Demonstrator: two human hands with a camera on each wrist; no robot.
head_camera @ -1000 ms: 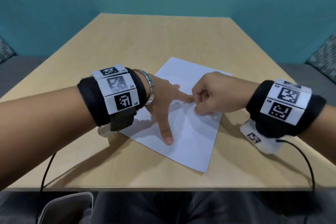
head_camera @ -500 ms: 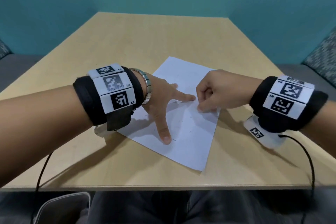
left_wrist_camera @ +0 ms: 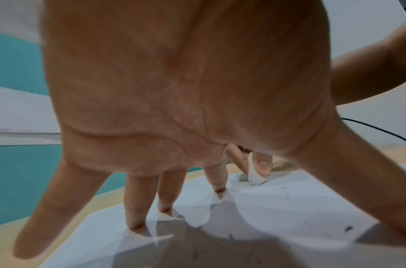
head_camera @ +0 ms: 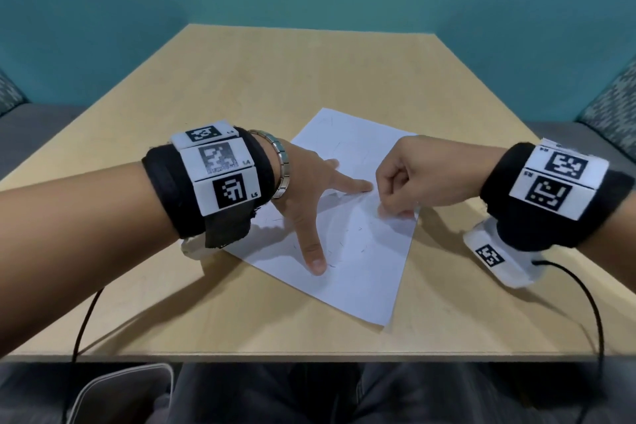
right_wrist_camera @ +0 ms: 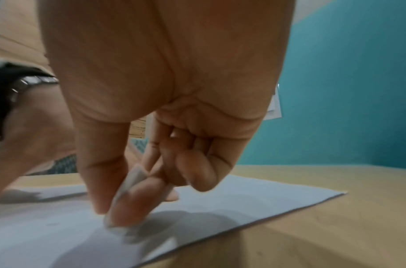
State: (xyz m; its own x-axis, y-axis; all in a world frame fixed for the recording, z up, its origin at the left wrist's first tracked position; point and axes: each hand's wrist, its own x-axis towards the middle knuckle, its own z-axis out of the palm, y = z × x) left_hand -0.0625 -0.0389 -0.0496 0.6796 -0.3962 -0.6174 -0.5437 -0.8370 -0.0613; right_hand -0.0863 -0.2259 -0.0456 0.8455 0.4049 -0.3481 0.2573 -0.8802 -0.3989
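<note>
A white sheet of paper (head_camera: 361,268) lies slanted on the wooden table (head_camera: 309,79), with faint pencil marks and dark crumbs on it. My left hand (head_camera: 309,189) is spread flat on the sheet, its straight fingers (left_wrist_camera: 135,208) pressing it down. My right hand (head_camera: 402,182) is curled just right of the left index finger and pinches a small white eraser (left_wrist_camera: 254,174) against the paper. In the right wrist view the eraser (right_wrist_camera: 128,183) sits between thumb and fingertips, its lower end on the sheet (right_wrist_camera: 220,204).
The table's near edge (head_camera: 309,356) runs just below the paper's corner. Black cables (head_camera: 585,303) hang from both wrist bands. Teal walls surround the table, with patterned cushions (head_camera: 612,107) at the sides. A white object (head_camera: 120,392) lies by my lap.
My right hand with the eraser has shifted back and forth a little over the same spot on the paper. The left hand has kept pressing the sheet.
</note>
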